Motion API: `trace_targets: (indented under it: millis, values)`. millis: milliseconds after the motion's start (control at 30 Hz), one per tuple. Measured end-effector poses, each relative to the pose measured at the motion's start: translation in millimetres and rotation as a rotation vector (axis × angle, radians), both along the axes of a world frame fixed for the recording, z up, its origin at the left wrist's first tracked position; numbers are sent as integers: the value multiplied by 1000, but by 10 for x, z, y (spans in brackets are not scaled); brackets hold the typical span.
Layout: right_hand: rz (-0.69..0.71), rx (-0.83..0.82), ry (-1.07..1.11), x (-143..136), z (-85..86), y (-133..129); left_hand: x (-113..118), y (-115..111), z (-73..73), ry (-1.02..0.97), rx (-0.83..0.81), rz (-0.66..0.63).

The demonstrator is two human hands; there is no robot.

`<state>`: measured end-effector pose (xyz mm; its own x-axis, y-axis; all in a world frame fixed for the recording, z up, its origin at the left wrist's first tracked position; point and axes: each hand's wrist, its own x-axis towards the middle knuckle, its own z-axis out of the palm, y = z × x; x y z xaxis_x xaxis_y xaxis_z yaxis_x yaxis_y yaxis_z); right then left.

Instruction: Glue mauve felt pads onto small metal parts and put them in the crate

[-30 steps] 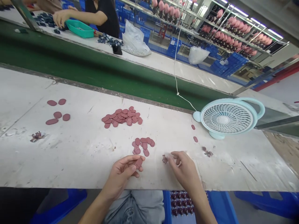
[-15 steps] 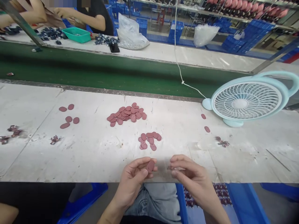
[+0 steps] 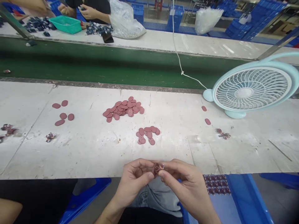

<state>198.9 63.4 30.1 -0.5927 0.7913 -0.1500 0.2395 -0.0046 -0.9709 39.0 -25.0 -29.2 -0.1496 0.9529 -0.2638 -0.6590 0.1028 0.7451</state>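
At the table's front edge, my left hand pinches a maroon oval disc between thumb and fingers. My right hand is closed on a small dark-red piece with a shiny ring, and the two pieces meet between my fingertips. Whether they are joined I cannot tell, since fingers hide part of them. Just beyond my hands lies a small group of maroon ovals. Farther back is a larger heap of the same ovals.
A light-blue fan stands at the right with its white cord. Small dark-red parts and several loose ovals lie at the left. Below right, a blue crate holds rows of dark-red pieces. Across the green channel, a person handles parts.
My hands have come together, bringing the right hand's small piece against the oval in my left. The oval has turned between my fingers. The view has tipped downward slightly.
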Motion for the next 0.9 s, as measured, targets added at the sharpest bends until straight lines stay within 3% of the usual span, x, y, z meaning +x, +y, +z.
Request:
trace_targets:
  millis: [200,400,900]
  values:
    - [38,66,-45,12,4,49,31,31,12,27,-5,-6]
    - [-26,-269,45,-21,-57,74,100,41,-17,52,-46,38]
    - [-173,-386,259,-68,-166,13,173,85,45,113,-51,60]
